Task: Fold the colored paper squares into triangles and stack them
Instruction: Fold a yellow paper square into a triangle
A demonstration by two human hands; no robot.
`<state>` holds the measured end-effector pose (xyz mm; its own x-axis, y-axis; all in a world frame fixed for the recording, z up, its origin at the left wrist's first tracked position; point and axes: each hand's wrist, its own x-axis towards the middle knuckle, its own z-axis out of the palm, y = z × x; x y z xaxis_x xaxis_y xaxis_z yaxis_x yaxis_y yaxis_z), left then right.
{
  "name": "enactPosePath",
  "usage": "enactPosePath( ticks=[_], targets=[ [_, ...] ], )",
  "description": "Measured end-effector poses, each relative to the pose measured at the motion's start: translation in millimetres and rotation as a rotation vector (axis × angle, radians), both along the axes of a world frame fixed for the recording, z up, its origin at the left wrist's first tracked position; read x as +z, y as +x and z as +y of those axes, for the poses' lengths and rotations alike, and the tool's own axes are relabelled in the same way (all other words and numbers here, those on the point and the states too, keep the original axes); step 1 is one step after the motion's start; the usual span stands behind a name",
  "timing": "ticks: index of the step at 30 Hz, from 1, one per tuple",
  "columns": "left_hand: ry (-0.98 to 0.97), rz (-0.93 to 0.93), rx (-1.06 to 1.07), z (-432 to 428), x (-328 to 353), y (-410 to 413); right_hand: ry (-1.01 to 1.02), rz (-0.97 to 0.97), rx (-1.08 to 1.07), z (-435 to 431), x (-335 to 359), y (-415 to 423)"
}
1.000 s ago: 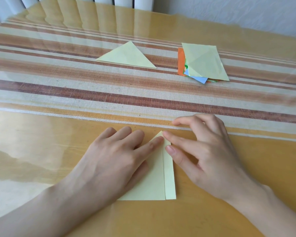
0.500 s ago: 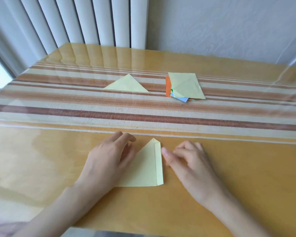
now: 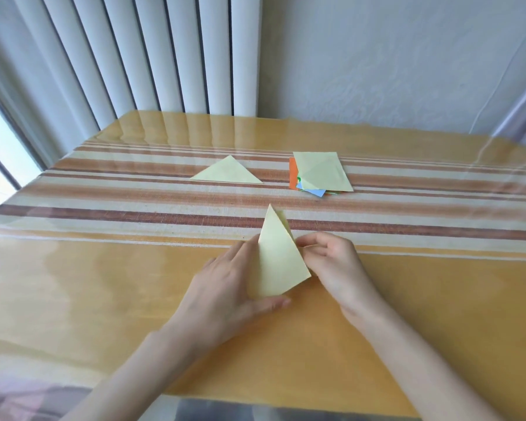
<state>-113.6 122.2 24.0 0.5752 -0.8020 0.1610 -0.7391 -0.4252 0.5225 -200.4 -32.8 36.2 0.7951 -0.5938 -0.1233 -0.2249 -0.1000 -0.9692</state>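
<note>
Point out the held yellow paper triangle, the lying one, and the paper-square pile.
Held yellow paper triangle [image 3: 278, 259]: head view, face centre.
Lying yellow paper triangle [image 3: 227, 175]: head view, centre.
Coloured paper-square pile [image 3: 324, 171]: head view, top yellow sheet.

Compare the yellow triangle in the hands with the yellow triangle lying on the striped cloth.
The left hand grips the held triangle, raised and tilted; the far triangle lies flat on the striped cloth, untouched. The held triangle points its narrow tip away; the far triangle sits broad, long edge toward the camera. Both are pale yellow folded paper.
</note>
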Motion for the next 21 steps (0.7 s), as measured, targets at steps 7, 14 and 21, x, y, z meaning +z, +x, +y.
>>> enactPosePath(
  ticks=[7,14,21],
  targets=[
    [-0.195,0.061,0.144,-16.0,-4.2,-1.4,0.025,-0.054,-0.096,-22.1,-2.8,-2.5],
    [-0.089,-0.052,0.088,-27.5,-13.1,-3.9,-0.027,-0.103,-0.103,-23.2,-11.8,3.4],
    [-0.247,-0.187,0.215,-21.7,-11.4,6.8,-0.12,-0.084,-0.091,-36.6,-17.3,3.0]
  ],
)
